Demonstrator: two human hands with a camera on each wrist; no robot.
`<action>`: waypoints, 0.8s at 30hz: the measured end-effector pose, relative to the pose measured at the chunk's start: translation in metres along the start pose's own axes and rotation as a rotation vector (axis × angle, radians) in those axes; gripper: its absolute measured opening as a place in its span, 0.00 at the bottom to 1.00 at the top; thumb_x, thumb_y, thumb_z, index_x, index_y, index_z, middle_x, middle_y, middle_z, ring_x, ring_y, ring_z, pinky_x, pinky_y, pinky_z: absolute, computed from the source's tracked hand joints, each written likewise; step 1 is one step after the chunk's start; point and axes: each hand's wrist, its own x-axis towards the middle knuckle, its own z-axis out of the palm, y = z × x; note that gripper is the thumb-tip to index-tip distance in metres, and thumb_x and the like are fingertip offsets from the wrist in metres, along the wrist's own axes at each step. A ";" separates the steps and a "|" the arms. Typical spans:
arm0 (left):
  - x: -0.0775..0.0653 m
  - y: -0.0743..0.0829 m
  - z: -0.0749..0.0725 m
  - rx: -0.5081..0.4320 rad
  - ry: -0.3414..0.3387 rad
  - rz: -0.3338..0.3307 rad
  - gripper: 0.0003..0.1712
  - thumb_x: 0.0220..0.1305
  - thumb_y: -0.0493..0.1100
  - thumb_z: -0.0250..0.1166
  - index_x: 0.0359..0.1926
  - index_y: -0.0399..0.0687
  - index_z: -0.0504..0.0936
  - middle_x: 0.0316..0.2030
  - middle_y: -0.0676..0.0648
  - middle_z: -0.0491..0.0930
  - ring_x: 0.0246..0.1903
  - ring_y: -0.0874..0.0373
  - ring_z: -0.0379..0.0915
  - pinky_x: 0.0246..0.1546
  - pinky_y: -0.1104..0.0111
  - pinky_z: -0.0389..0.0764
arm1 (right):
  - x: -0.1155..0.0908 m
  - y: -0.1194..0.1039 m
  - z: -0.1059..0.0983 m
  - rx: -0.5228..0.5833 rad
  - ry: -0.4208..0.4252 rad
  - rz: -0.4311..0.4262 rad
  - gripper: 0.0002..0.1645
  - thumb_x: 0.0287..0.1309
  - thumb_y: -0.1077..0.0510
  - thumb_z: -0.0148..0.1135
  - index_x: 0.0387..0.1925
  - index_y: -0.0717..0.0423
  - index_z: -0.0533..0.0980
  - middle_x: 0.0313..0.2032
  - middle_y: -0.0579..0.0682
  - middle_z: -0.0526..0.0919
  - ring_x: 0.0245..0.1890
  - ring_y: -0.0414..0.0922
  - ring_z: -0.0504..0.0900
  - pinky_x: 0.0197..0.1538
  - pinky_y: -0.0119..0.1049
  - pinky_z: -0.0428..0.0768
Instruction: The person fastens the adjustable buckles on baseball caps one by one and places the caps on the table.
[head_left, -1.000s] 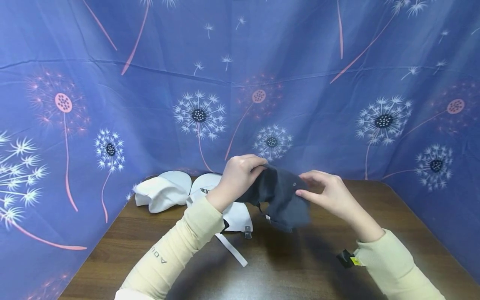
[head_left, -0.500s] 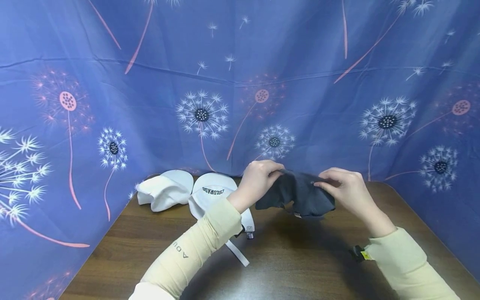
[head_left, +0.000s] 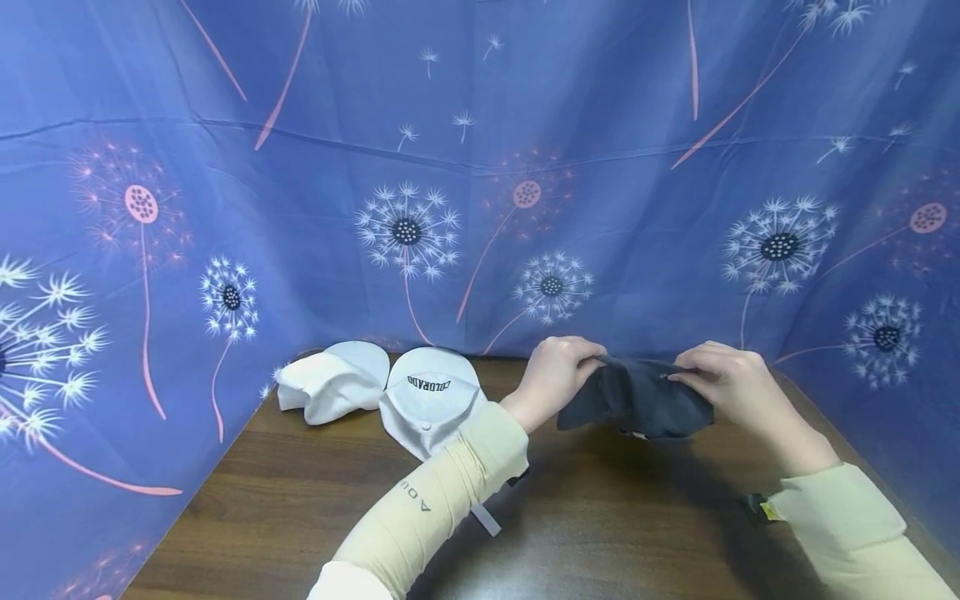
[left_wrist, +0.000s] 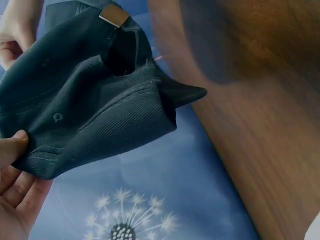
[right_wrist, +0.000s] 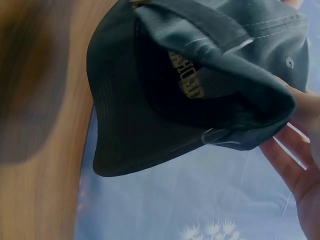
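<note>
Between my two hands is a dark grey baseball cap [head_left: 637,404], held above the far right part of the table. My left hand [head_left: 558,371] pinches its left side between thumb and fingers, as the left wrist view also shows on the crown [left_wrist: 55,115]. On the opposite side, my right hand [head_left: 735,383] pinches the cap with thumb and fingertips. A brass-coloured clasp [left_wrist: 114,15] sits on the back strap. The right wrist view looks into the cap's underside, with its brim [right_wrist: 117,135] pointing down-left and stitched lettering [right_wrist: 187,75] visible through the opening.
A white cap with COLORADO lettering [head_left: 431,400] lies left of my left hand, partly hidden by the sleeve. Another white cap [head_left: 330,383], crumpled, touches it farther left. A white strap [head_left: 486,521] pokes out under the forearm. A blue dandelion-print curtain [head_left: 480,167] borders the wooden table [head_left: 285,500].
Both hands have carried the dark cap to the right, away from the white caps, and slightly lower. The COLORADO cap has come more into view behind the left forearm.
</note>
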 end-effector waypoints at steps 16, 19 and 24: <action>0.003 0.019 0.053 0.063 -0.115 -0.039 0.07 0.61 0.45 0.65 0.40 0.58 0.87 0.37 0.61 0.84 0.39 0.71 0.79 0.42 0.83 0.74 | -0.033 0.034 -0.011 -0.092 -0.094 -0.031 0.34 0.64 0.34 0.42 0.23 0.52 0.82 0.26 0.44 0.83 0.28 0.41 0.79 0.35 0.26 0.73; 0.002 0.022 0.061 0.078 -0.141 -0.058 0.08 0.61 0.45 0.65 0.41 0.59 0.86 0.38 0.61 0.84 0.40 0.71 0.79 0.42 0.83 0.74 | -0.042 0.040 -0.010 -0.089 -0.123 -0.011 0.24 0.58 0.38 0.55 0.23 0.51 0.82 0.27 0.44 0.83 0.28 0.42 0.79 0.36 0.24 0.73; -0.002 0.026 0.077 0.076 -0.175 -0.104 0.08 0.61 0.45 0.65 0.41 0.60 0.87 0.37 0.62 0.84 0.39 0.72 0.79 0.41 0.84 0.74 | -0.058 0.050 -0.004 -0.079 -0.150 -0.011 0.18 0.53 0.41 0.60 0.23 0.50 0.82 0.27 0.45 0.83 0.28 0.42 0.80 0.35 0.26 0.74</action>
